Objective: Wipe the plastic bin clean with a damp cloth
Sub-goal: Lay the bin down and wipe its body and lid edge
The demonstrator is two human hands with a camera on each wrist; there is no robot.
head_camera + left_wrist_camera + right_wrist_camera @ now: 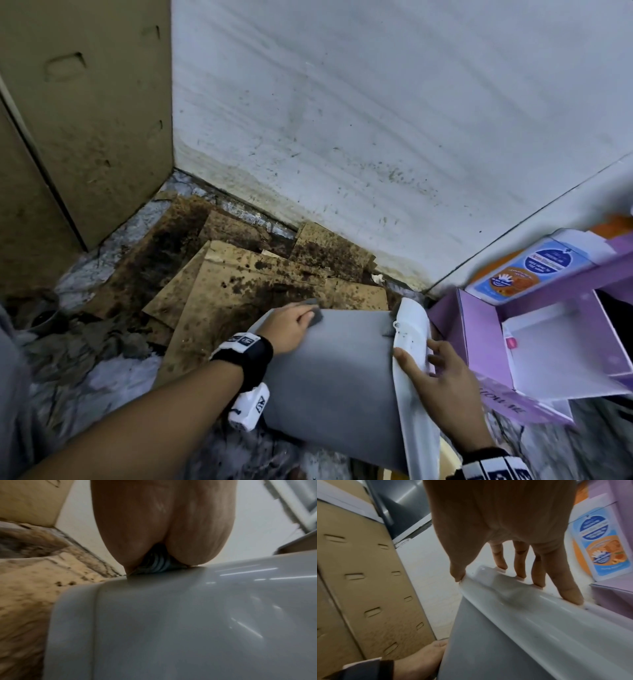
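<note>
A: Between the two hands, tipped on its side, lies the grey bin (335, 373). Who's got what?

B: The left hand (291, 325) presses a dark cloth (317, 313) against the far corner of the bin's side. The right hand (435, 380) clasps the white rim (411, 329), thumb one side, fingers the other.

A: How to wipe well?

B: I'd keep the rim steady and draw overlapping strokes toward yourself, away from the stained cardboard (239, 284) beyond the left hand.

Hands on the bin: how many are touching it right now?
2. The left hand presses a dark cloth on the far end of the grey bin. The right hand holds its white rim on the right.
</note>
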